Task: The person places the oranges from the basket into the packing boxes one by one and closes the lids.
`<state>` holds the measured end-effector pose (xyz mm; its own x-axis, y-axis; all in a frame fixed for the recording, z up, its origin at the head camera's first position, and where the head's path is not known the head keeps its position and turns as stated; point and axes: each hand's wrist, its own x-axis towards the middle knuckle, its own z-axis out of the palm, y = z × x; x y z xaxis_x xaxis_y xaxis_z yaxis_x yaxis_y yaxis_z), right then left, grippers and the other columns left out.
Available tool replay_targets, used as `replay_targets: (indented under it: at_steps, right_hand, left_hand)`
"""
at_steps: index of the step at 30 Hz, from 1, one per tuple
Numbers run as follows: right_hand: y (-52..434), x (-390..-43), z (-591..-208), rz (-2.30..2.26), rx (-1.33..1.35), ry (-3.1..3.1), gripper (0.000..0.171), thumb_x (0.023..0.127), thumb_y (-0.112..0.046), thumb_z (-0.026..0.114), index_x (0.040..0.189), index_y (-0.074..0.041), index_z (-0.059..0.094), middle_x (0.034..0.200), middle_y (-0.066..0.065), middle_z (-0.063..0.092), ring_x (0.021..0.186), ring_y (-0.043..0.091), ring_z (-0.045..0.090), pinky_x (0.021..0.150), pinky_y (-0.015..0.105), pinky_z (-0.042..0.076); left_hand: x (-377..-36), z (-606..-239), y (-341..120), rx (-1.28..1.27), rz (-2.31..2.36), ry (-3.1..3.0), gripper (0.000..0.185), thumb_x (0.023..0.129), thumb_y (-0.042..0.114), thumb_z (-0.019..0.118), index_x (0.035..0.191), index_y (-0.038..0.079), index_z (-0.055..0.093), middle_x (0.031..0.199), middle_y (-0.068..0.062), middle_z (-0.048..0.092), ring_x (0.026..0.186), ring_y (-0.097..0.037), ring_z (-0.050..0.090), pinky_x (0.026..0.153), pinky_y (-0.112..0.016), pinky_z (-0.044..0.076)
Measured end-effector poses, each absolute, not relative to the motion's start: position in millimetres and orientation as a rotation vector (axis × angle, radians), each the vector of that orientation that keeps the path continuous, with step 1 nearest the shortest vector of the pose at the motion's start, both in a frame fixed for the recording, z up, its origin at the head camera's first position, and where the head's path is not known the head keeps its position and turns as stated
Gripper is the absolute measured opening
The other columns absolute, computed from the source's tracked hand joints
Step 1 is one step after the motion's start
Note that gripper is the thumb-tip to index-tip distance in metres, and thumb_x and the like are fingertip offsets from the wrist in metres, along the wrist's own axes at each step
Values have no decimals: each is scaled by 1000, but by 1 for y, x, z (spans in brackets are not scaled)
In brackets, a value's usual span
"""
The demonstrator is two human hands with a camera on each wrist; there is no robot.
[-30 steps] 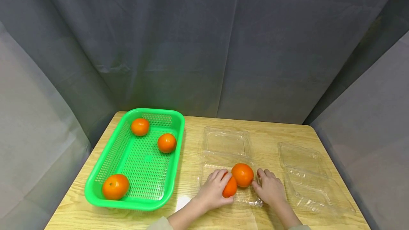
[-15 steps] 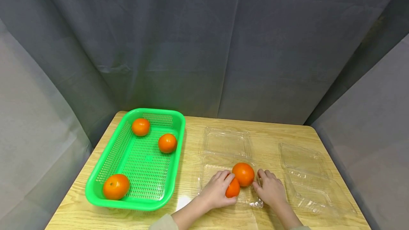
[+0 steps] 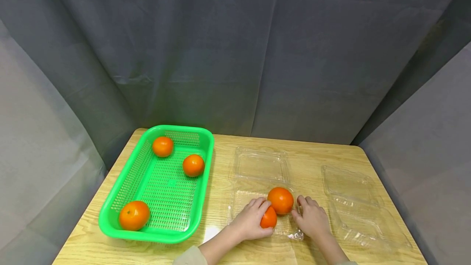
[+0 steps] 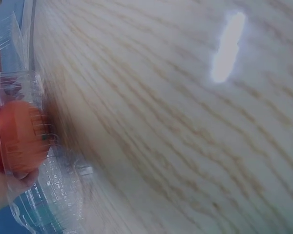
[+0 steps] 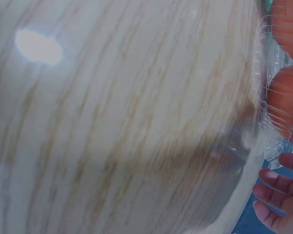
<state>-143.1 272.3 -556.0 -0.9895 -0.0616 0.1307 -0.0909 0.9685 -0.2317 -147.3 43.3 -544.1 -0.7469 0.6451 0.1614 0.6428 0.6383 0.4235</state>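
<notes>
In the head view, lower centre, your left hand (image 3: 249, 221) curls its fingers round the front orange (image 3: 269, 218) in the clear clamshell (image 3: 257, 167); your right hand (image 3: 312, 218) rests beside the second orange (image 3: 280, 200), fingers loosely spread. At the left wrist view's left edge, that held orange (image 4: 17, 136) shows through blurred plastic. In the right wrist view's lower right corner, fingertips (image 5: 273, 195) lie together by the clamshell's wall.

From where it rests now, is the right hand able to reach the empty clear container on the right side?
Probably yes. The right hand rests at the middle clamshell container, and only bare table lies between it and the empty clamshell container beside it.
</notes>
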Motion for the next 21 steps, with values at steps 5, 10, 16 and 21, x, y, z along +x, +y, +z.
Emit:
replay_targets:
  at_steps: [5, 10, 16, 21]
  right_hand:
    - [272, -143, -556, 368, 111, -2995, 26, 77, -30, 63, 92, -12, 53, 83, 5, 51, 76, 25, 53, 59, 42, 43]
    - [272, -143, -556, 365, 113, -2995, 26, 77, -30, 63, 92, -12, 53, 84, 5, 51, 77, 26, 53, 59, 42, 43]
    - [272, -143, -557, 361, 124, -2977, 26, 76, -31, 64, 91, -12, 53, 83, 4, 51, 76, 25, 53, 58, 41, 43]
    - [273, -143, -559, 361, 132, -2964, 26, 76, -31, 64, 91, -12, 53, 82, 4, 51, 75, 25, 53, 59, 41, 43]
  left_hand:
    - [-148, -544, 43, 1093, 760, 2801, 64, 74, 41, 61, 129, 13, 44, 127, -5, 45, 114, -18, 44, 93, -31, 42]
    - [-149, -545, 43, 1084, 778, 2793, 64, 73, 41, 62, 128, 13, 44, 127, -4, 45, 115, -18, 43, 92, -30, 42]
    - [-149, -546, 43, 1085, 773, 2812, 64, 73, 39, 62, 129, 13, 44, 127, -5, 45, 114, -18, 44, 91, -30, 42]
    - [-149, -544, 42, 1075, 757, 2820, 63, 73, 39, 62, 128, 13, 43, 127, -4, 45, 113, -17, 45, 92, -30, 42]
